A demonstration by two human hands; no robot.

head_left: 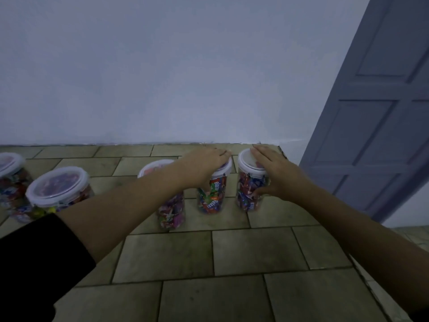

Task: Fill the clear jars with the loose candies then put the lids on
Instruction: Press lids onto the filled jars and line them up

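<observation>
Five lidded candy jars (58, 191) line the tiled top's (232, 252) back edge. The left hand (206, 161) curls over the fourth jar's (212, 196) lid — the right hand (275, 174) clasps the end jar (247, 194), fingers across its lid, thumb on its side, near the right edge. Bare tiles lie in front.

The leftmost jar (10, 182) is cut by the edge; the left hand (206, 163) hides another jar's lid (228, 168).

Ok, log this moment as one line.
left hand: grips fourth jar top | right hand: grips rightmost jar, palm on lid | other jars lidded
</observation>
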